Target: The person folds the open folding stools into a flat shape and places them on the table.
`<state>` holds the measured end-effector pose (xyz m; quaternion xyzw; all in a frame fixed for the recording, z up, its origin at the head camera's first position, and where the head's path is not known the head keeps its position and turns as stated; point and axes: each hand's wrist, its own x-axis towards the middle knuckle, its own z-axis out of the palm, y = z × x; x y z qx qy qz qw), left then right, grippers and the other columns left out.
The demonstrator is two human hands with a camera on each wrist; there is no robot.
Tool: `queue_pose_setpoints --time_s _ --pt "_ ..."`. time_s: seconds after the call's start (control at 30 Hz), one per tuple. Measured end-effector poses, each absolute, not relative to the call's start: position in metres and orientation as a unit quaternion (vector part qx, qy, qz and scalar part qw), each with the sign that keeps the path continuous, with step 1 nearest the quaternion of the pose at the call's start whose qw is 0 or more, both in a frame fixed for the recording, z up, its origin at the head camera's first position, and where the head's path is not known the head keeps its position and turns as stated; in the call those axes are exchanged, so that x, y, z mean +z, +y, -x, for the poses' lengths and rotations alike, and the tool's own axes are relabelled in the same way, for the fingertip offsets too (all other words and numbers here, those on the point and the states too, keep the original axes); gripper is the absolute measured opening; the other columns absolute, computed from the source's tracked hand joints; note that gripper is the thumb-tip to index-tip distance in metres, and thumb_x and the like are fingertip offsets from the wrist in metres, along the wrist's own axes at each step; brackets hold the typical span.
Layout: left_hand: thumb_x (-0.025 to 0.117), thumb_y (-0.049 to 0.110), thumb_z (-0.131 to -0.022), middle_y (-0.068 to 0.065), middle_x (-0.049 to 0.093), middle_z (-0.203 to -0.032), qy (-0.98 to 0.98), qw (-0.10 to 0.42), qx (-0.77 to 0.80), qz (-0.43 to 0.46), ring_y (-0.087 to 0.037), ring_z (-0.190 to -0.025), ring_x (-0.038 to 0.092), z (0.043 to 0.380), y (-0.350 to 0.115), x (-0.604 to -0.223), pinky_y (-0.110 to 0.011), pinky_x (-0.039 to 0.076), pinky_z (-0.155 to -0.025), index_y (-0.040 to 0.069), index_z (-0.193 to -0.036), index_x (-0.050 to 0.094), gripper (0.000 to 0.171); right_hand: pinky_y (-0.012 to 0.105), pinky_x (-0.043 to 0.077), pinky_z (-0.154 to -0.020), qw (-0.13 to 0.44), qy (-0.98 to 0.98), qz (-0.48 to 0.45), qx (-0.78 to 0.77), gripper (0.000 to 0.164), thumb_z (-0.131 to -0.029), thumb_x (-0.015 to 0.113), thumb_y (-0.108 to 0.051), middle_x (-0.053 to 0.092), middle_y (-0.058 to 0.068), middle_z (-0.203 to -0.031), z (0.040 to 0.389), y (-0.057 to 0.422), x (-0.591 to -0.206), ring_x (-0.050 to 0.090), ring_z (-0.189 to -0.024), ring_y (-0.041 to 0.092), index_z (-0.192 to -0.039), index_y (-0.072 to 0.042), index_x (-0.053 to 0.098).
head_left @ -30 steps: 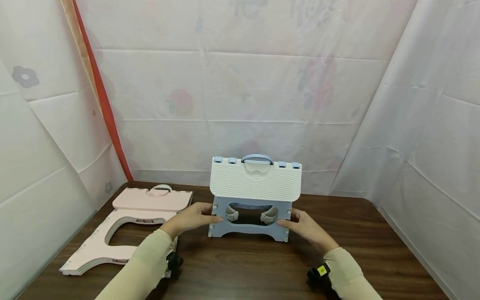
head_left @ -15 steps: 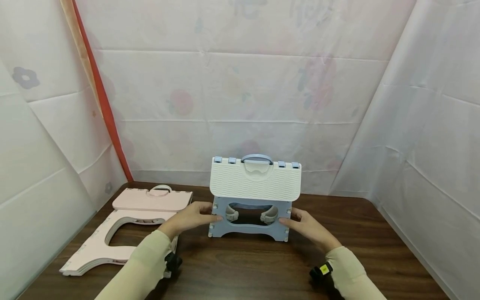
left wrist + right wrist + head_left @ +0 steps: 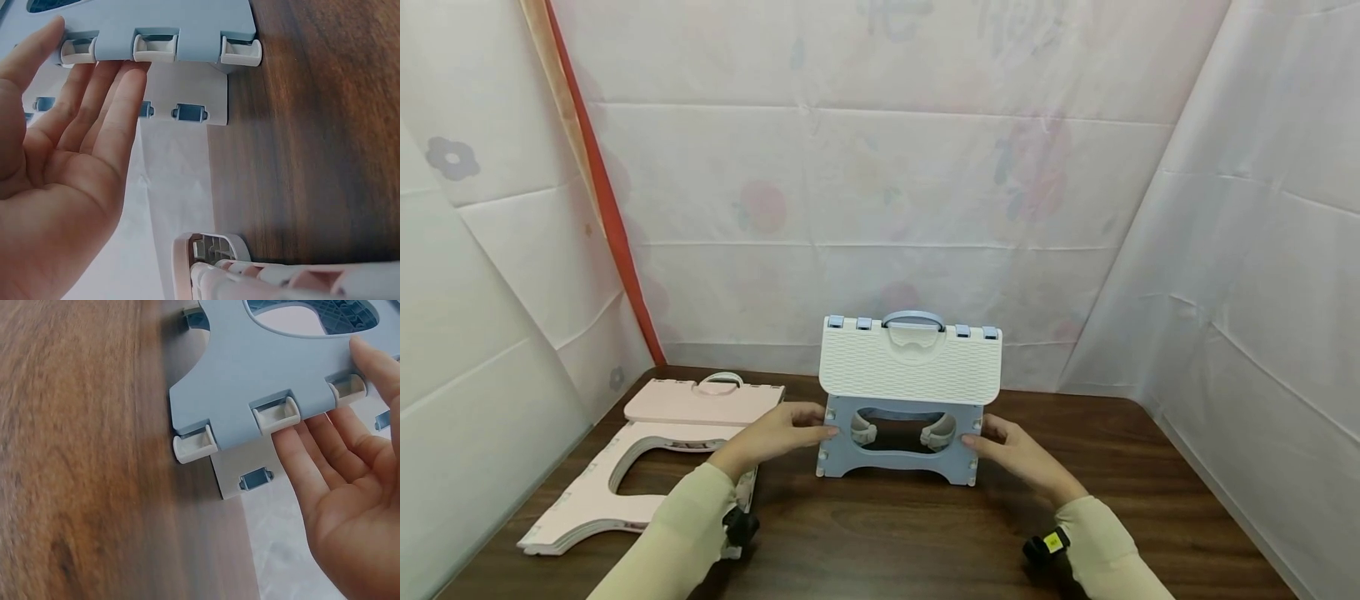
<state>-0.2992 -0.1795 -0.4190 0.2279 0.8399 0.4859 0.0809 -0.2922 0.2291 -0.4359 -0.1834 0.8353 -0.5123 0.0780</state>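
Note:
A folding step stool (image 3: 910, 362) stands on the wooden table in the head view, with a white woven-pattern top panel, a blue carry handle and a blue leg panel. My left hand (image 3: 775, 437) holds its left side edge lightly, thumb at the front and fingertips hidden behind. At the opposite edge, my right hand (image 3: 1026, 458) does the same. In the left wrist view, white hinge clips line the blue leg panel (image 3: 112, 25) beside the fingers. The right wrist view shows the thumb against the blue panel (image 3: 244, 381) and the fingers reaching behind it.
A pink folding stool (image 3: 703, 402) lies folded flat at the left of the table, close to my left forearm. White printed cloth (image 3: 880, 183) hangs behind and on both sides. Bare wooden table (image 3: 880, 533) stretches in front of the blue stool.
Both thumbs have slid slightly outward toward the side edges of the blue-and-white stool. The stool stays in place.

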Motion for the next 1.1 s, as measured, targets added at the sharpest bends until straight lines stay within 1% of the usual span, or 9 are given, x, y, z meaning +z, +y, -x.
queue_pose_setpoints --time_s 0.13,0.23,0.3,0.47,0.63,0.77,0.87,0.97,1.1 --pt "0.069 0.04 -0.095 -0.005 0.068 -0.112 0.834 0.083 0.496 -0.228 -0.021 -0.105 0.064 0.299 -0.181 -0.419 -0.048 0.051 -0.092 0.006 -0.126 0.066 0.046 0.041 0.049 -0.096 0.068 0.841 0.192 -0.501 0.04 -0.1 0.063 -0.036 0.062 0.008 -0.119 0.292 0.231 -0.434 0.059 -0.113 0.024 -0.129 -0.009 0.059" --pt "0.069 0.042 -0.094 -0.007 0.067 -0.116 0.833 0.081 0.501 -0.218 -0.022 -0.106 0.064 0.3 -0.182 -0.42 -0.049 0.051 -0.093 0.006 -0.128 0.064 0.05 0.04 0.05 -0.094 0.062 0.844 0.201 -0.493 0.033 -0.101 0.062 -0.034 0.062 0.009 -0.111 0.292 0.232 -0.432 0.06 -0.109 0.025 -0.12 -0.007 0.06" --pt "0.07 0.044 -0.094 -0.007 0.066 -0.12 0.834 0.078 0.504 -0.21 -0.022 -0.109 0.063 0.3 -0.182 -0.419 -0.05 0.05 -0.095 0.007 -0.132 0.062 0.054 0.041 0.05 -0.093 0.056 0.845 0.203 -0.492 0.032 -0.102 0.062 -0.033 0.061 0.011 -0.108 0.292 0.234 -0.431 0.06 -0.107 0.026 -0.117 -0.006 0.058" --pt "0.072 0.048 -0.091 -0.006 0.061 -0.13 0.839 0.062 0.507 -0.189 -0.025 -0.119 0.058 0.299 -0.183 -0.417 -0.051 0.046 -0.099 0.011 -0.138 0.058 0.061 0.048 0.05 -0.092 0.034 0.844 0.209 -0.493 0.038 -0.102 0.061 -0.028 0.06 0.014 -0.115 0.293 0.237 -0.43 0.059 -0.107 0.028 -0.127 0.0 0.054" --pt "0.073 0.049 -0.09 -0.007 0.057 -0.137 0.84 0.051 0.508 -0.183 -0.028 -0.127 0.052 0.3 -0.185 -0.417 -0.055 0.042 -0.102 0.013 -0.141 0.055 0.065 0.045 0.049 -0.093 0.027 0.842 0.208 -0.496 0.045 -0.102 0.061 -0.026 0.058 0.015 -0.124 0.293 0.238 -0.427 0.058 -0.111 0.027 -0.135 0.002 0.051" --pt "0.073 0.046 -0.09 -0.008 0.055 -0.14 0.833 0.05 0.52 -0.185 -0.028 -0.13 0.05 0.3 -0.183 -0.417 -0.055 0.041 -0.103 0.012 -0.143 0.053 0.066 0.043 0.048 -0.094 0.021 0.848 0.197 -0.491 0.047 -0.101 0.062 -0.027 0.056 0.016 -0.129 0.293 0.238 -0.427 0.055 -0.119 0.031 -0.138 0.0 0.05" --pt "0.073 0.044 -0.091 -0.009 0.054 -0.142 0.823 0.054 0.533 -0.189 -0.029 -0.131 0.05 0.3 -0.181 -0.418 -0.054 0.039 -0.105 0.013 -0.146 0.05 0.067 0.045 0.047 -0.096 0.017 0.855 0.182 -0.486 0.05 -0.101 0.063 -0.03 0.053 0.016 -0.135 0.292 0.237 -0.426 0.052 -0.124 0.033 -0.14 -0.003 0.048" --pt "0.072 0.045 -0.091 -0.009 0.051 -0.146 0.821 0.057 0.536 -0.186 -0.031 -0.135 0.046 0.301 -0.18 -0.418 -0.056 0.037 -0.107 0.014 -0.15 0.045 0.071 0.048 0.046 -0.098 0.019 0.857 0.174 -0.485 0.054 -0.101 0.062 -0.033 0.049 0.016 -0.141 0.292 0.237 -0.425 0.049 -0.127 0.033 -0.144 -0.007 0.044" --pt "0.072 0.051 -0.09 -0.01 0.045 -0.151 0.83 0.059 0.527 -0.17 -0.034 -0.14 0.038 0.302 -0.178 -0.419 -0.061 0.033 -0.107 0.016 -0.154 0.038 0.08 0.055 0.042 -0.102 0.025 0.857 0.174 -0.485 0.059 -0.101 0.061 -0.034 0.042 0.018 -0.148 0.291 0.236 -0.422 0.043 -0.133 0.037 -0.15 -0.009 0.039"
